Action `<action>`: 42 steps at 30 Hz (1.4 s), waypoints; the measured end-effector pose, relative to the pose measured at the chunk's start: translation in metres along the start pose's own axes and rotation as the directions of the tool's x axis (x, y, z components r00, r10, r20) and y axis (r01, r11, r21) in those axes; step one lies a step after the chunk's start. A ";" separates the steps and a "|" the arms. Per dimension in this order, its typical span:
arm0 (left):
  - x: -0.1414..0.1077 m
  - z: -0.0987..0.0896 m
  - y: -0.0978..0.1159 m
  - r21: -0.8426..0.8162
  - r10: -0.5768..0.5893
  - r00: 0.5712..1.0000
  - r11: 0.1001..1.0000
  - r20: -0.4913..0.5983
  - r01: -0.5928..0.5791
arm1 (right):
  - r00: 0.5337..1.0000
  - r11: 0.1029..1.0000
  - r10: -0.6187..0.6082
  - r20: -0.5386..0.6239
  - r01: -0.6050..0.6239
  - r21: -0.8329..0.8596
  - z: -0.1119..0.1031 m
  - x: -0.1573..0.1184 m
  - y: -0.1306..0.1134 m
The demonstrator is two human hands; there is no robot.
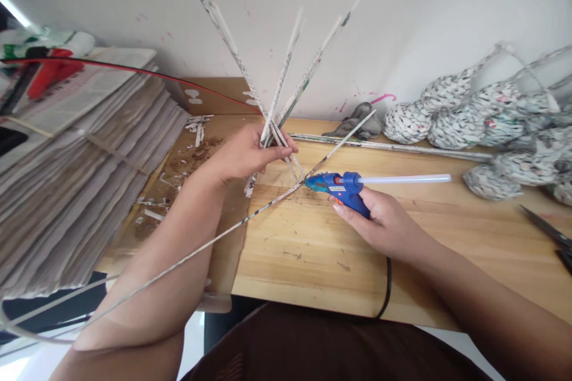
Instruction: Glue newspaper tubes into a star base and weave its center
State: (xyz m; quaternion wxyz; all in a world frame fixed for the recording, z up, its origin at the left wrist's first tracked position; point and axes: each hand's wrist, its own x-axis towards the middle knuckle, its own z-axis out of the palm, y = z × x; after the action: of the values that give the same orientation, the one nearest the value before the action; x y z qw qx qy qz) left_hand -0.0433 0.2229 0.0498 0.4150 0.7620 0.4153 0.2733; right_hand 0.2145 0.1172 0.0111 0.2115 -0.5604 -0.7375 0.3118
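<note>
Closed around a bundle of rolled newspaper sticks [281, 80], my left hand [250, 152] is above the wooden table. The sticks fan out upward toward the wall, and a few shorter ends poke down to the right of the fingers. A blue glue gun [342, 187] is gripped in my right hand [379, 220], a clear glue stick [404, 179] jutting from its back. Its nozzle is at a long thin paper stick [254, 214] that slants across my left forearm; whether they touch I cannot tell.
Tied newspapers [89, 172] are stacked at the left under a red-handled tool [51, 74]. Woven paper pieces [473, 113] lie at the right, near black scissors [547, 229]. A grey cloth-like lump [355, 122] sits by the wall. A dark cord [388, 289] hangs over the table's front edge.
</note>
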 end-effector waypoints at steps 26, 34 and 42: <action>0.001 0.001 -0.001 -0.035 -0.021 0.999 0.999 -0.049 0.019 | 1.000 0.990 -0.007 0.010 0.008 -0.139 -0.002 -0.003 -0.005; 0.000 0.002 0.002 -0.005 -0.002 1.000 1.000 -0.023 0.002 | 1.000 0.983 0.002 0.008 -0.001 -0.186 0.000 -0.003 -0.004; -0.001 0.002 0.002 0.011 0.016 1.000 1.000 -0.024 -0.016 | 1.000 0.984 -0.007 0.002 0.007 -0.180 0.000 -0.003 -0.004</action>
State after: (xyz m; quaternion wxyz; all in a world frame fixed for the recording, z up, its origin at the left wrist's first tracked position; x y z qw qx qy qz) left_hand -0.0408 0.2208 0.0502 0.4035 0.7642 0.4157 0.2836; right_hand 0.2126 0.1133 0.0137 0.1605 -0.5745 -0.7648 0.2434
